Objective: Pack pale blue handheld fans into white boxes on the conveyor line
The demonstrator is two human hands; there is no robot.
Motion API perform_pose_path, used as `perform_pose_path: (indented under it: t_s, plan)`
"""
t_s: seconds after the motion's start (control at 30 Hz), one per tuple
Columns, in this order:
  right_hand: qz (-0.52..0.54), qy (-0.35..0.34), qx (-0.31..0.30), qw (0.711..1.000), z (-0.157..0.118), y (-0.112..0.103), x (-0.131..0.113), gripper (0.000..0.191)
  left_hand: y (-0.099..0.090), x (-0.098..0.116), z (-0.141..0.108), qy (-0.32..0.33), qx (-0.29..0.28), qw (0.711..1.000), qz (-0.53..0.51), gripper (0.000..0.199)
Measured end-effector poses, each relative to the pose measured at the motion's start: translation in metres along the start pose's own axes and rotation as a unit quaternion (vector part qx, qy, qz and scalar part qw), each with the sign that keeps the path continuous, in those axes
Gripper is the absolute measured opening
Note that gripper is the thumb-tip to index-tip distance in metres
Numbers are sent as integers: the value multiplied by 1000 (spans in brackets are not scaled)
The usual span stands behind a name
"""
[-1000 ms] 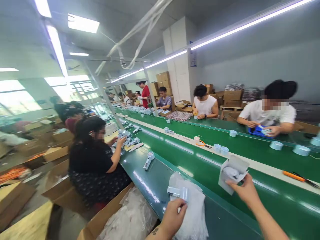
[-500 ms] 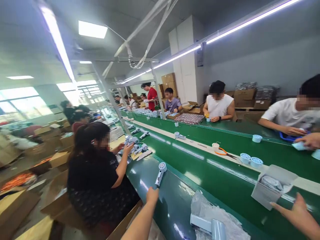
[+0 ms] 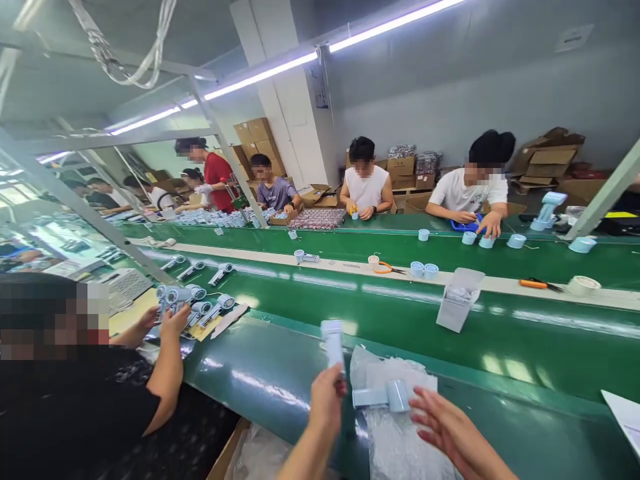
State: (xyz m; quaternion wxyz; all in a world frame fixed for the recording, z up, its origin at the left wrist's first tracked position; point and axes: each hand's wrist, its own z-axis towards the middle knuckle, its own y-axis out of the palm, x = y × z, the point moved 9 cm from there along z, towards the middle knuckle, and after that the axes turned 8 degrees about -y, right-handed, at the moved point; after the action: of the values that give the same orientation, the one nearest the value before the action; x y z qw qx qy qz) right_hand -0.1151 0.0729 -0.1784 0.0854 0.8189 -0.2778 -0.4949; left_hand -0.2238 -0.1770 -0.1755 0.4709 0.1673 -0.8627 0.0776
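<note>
at the lower centre of the frame, the left hand (image 3: 326, 403) grips the handle of a pale blue handheld fan (image 3: 333, 342), fingers clenched around it and its head pointing up above the green conveyor belt (image 3: 280, 373). just to its right, the right hand (image 3: 445, 430) is released, fingers spread, its fingertips just beside a second pale blue fan (image 3: 383, 396) that lies on a clear plastic bag (image 3: 395, 440); whether they touch it cannot be told. further up the belt, right of centre, a small open grey carton (image 3: 457, 301) stands alone. at the left of the frame a seated co-worker's hand (image 3: 175, 320) rests among a cluster of fans (image 3: 193, 303) beside the belt. along the middle of the frame lie orange-handled pliers (image 3: 387, 268) and two blue round caps (image 3: 424, 269). across the upper half, several people sit at the far side of the line, with stacked cardboard boxes (image 3: 260, 137) against the wall behind them.
</note>
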Motion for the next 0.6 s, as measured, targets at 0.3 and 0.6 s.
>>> perform_pose_path:
  t_s: [0.3,0.6]
  plan:
    - [119,-40,53,991,-20,-41,-61,45,93,-64,-149,240,-395,729,506,53]
    - [110,57,-77,989,-93,-95,-31,47,129,-44,-128,231,-311,739,551,24]
